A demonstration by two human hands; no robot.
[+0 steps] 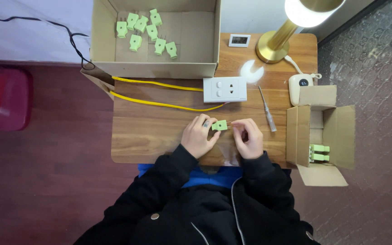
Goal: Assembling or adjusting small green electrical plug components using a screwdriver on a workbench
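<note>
Presently the left hand (199,137) pinches a green plug (219,125) by its body above the near middle of the wooden table (150,136), while the right hand (249,138) closes its fingertips on the prong end. Sound practice, in my judgement: steady the body, work the prongs squarely, and stay apart from the screwdriver (267,110) to the right.

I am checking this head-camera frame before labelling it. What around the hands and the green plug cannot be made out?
- Green plug: its prongs, too small and covered by the right hand.
- Left hand: fingertip grip, hidden behind the plug.
- Small display: reading too small.
- Lamp: top cut off by the frame edge.
- Right box: its depth hidden by flaps.
</note>
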